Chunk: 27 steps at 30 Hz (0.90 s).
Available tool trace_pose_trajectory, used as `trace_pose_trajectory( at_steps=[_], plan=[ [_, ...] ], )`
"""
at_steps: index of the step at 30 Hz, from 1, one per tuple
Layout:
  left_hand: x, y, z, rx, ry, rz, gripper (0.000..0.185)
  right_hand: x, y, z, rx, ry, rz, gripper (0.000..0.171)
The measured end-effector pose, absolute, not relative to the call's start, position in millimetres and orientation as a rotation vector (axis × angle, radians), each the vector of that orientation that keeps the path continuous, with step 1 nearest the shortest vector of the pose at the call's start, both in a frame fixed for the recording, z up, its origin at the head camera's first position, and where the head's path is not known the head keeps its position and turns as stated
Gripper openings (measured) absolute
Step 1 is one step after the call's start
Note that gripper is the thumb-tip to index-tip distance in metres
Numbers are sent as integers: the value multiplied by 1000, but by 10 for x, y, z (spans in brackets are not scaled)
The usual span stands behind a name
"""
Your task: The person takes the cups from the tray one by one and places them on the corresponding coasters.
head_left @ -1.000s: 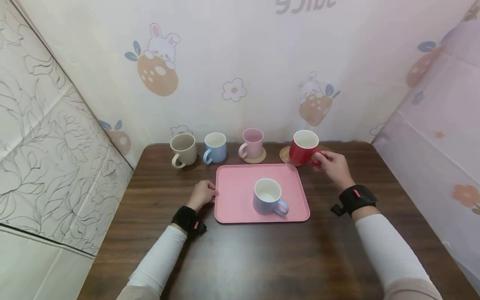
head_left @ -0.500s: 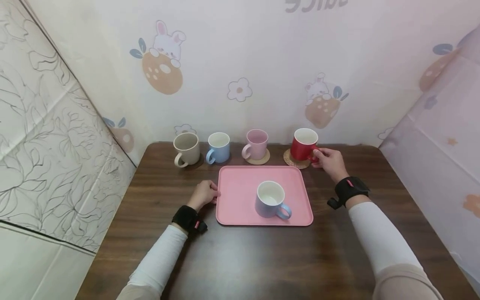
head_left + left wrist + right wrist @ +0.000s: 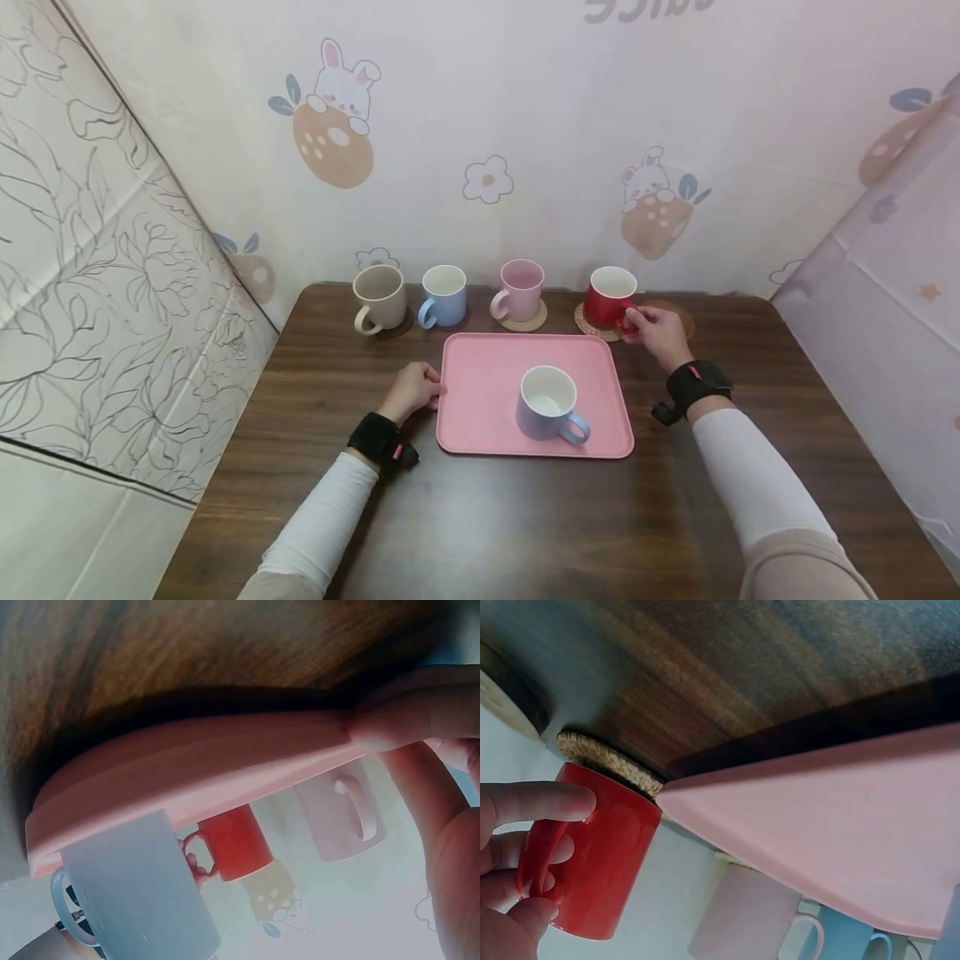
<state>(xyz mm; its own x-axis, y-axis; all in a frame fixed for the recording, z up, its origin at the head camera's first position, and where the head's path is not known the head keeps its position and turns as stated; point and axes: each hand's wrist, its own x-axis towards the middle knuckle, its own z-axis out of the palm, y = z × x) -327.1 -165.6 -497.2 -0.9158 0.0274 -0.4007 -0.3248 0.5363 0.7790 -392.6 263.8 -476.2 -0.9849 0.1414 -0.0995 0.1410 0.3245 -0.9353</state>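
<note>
Dark wood table [image 3: 525, 517], bunny wallpaper; right hand [image 3: 660, 333] grips red mug [image 3: 609, 297], left hand [image 3: 411, 392] pinches pink tray [image 3: 480, 400].

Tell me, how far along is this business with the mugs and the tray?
One lilac mug with a blue handle already stands on the pink tray. The right hand grips the handle of the red mug, which sits on its woven coaster. The left hand holds the tray's edge. The beige, blue and pink mugs stand off the tray at the back.
</note>
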Motion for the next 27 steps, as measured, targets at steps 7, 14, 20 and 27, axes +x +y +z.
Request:
trace_pose_trajectory(
  at_steps=[7,14,20,27],
  plan=[
    [-3315,-1618,-4931,-205,2417,1357,10,-3867,2692,-4725,-330,-2588,1779,51],
    [-3330,-1592,-4927,-191,2414,1359,10,-3868,2732,-4759,-341,-2559,1789,53],
    [-3251,-1655,-4981,-206,2387,1383,11,-3848,2667,-4839,-321,-2653,1699,56],
    [-3235,-1685,-5021,-189,2395,1398,12,-3830,2606,-4818,-364,-2775,1500,59]
  ],
)
